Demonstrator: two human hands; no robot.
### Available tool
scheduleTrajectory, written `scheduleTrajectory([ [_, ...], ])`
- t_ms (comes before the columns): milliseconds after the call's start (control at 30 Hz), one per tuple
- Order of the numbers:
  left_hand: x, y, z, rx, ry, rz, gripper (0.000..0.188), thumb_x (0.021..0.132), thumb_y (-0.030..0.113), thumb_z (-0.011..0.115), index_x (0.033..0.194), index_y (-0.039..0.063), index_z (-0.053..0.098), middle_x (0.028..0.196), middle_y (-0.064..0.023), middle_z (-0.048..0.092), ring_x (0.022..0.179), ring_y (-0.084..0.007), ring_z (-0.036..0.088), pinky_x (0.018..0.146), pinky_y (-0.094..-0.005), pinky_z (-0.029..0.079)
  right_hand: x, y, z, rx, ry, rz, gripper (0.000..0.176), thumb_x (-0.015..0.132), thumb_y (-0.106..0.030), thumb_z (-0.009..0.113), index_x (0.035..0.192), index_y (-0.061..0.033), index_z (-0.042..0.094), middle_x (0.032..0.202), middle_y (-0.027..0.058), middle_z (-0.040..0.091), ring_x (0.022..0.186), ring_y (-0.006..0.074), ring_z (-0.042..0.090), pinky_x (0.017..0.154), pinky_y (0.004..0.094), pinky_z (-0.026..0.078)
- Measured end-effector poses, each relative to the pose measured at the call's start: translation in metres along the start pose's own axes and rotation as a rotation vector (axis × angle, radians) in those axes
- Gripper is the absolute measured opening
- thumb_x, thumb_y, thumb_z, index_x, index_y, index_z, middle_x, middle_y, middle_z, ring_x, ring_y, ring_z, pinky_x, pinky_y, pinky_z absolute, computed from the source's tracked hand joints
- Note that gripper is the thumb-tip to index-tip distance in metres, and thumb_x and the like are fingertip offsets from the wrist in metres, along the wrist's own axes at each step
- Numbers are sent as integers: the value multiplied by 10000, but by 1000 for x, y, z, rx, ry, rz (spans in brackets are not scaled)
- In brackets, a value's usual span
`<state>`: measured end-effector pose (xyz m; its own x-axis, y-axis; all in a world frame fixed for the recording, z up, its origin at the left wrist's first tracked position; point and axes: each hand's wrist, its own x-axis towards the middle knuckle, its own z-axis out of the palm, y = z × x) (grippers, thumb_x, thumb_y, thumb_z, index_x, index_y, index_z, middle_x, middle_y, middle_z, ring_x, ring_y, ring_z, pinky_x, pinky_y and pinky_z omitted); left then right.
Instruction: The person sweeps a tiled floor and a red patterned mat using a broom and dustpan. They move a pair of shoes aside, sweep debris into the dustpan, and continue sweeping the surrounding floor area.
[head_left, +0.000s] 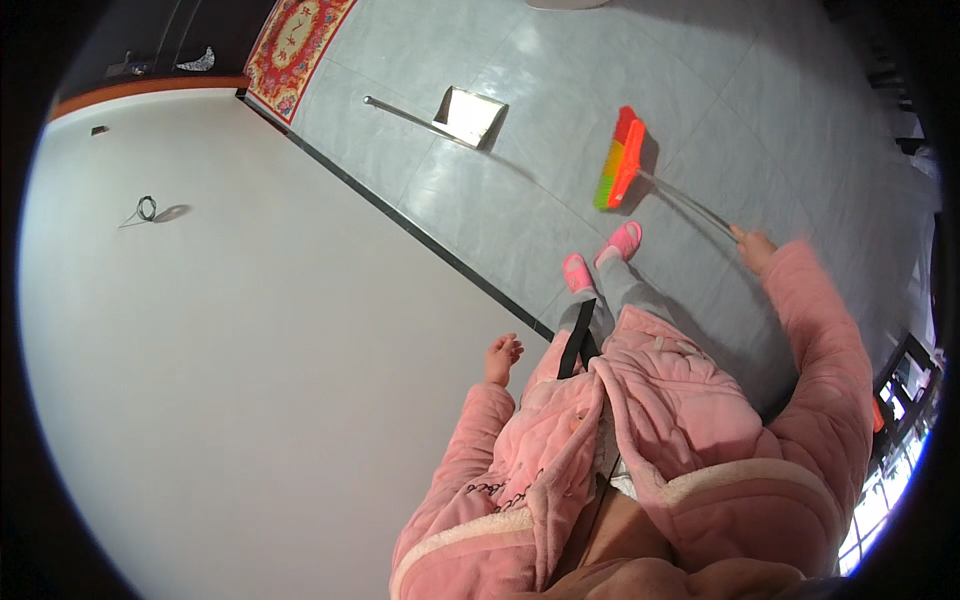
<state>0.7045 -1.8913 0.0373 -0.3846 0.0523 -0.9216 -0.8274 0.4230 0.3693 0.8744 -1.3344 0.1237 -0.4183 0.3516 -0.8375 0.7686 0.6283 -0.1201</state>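
My right hand (754, 250) grips the metal handle (690, 202) of a broom, out to my right. The broom head (624, 161) has an orange back and bristles in red, yellow and green bands; it rests on or just above the grey tiles ahead of my feet. At my left side, my left hand (504, 358) hangs with nothing in it, its fingers loosely curled and apart. Farther ahead and to the left, a shiny metal dustpan (472, 116) lies on the floor, its long handle (401, 112) pointing left.
A white wall (262, 337) rises close on my left, with a dark baseboard (420, 232). A coil of cable (147, 209) sticks out of it. A red patterned mat (296, 52) lies by the doorway. My feet wear pink slippers (577, 273) on the grey tile floor (555, 67).
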Motion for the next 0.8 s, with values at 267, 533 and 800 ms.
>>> scheduleTrajectory([
  [267,-2,1,-1,-23,-11,-1,224,890,214,505,1048,73,580,872,-46,617,767,-147,599,661,-262,461,36,-127,70,52,-235,-233,503,828,-168,427,1318,-267,367,986,219,591,874,390,580,754,457,452],
  [533,-14,-18,-15,-62,4,-46,231,891,228,506,1053,78,576,900,-46,615,793,-156,598,702,-268,468,134,-220,150,-143,-276,-381,477,826,-221,456,1298,-271,403,1173,165,534,1063,352,516,897,426,403],
  [800,-3,-36,-8,-117,5,-61,225,903,189,475,1057,54,569,859,-39,614,767,-145,592,676,-266,465,76,-84,103,323,-180,69,454,857,-194,439,1308,-246,420,1243,125,503,1143,289,469,953,361,358],
])
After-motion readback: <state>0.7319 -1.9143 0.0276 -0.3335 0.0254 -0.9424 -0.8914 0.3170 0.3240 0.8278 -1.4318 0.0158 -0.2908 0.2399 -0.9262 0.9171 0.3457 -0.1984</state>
